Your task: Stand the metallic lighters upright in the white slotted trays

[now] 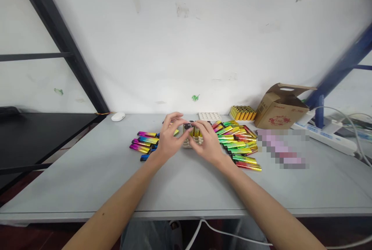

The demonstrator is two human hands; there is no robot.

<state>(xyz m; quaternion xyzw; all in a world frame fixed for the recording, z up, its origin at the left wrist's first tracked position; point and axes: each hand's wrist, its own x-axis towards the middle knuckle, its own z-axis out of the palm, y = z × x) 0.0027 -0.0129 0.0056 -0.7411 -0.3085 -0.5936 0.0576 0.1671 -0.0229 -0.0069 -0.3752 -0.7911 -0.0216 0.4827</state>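
Between the fingertips of both hands is a small upright tube with a black end [188, 125]; its lower part is mostly hidden. My left hand [169, 138] pinches it from the left, and my right hand [207, 141] closes on it from the right. Directly below them sits a pale tray with round holes [188, 144], holding some yellow tubes and partly covered by my fingers. Shiny two-tone tubes with black ends [147, 140] lie loose by my left hand. A larger pile of green, red and gold tubes [241, 145] spreads beside my right hand.
Behind the pile stand a white holed tray [209, 116] and a block of upright golden cylinders [243, 113]. An open cardboard box [280, 112] is at the back right, near a white power strip [328, 138] and a pixelated pink item [276, 145]. A white rounded case [117, 116] lies back left.
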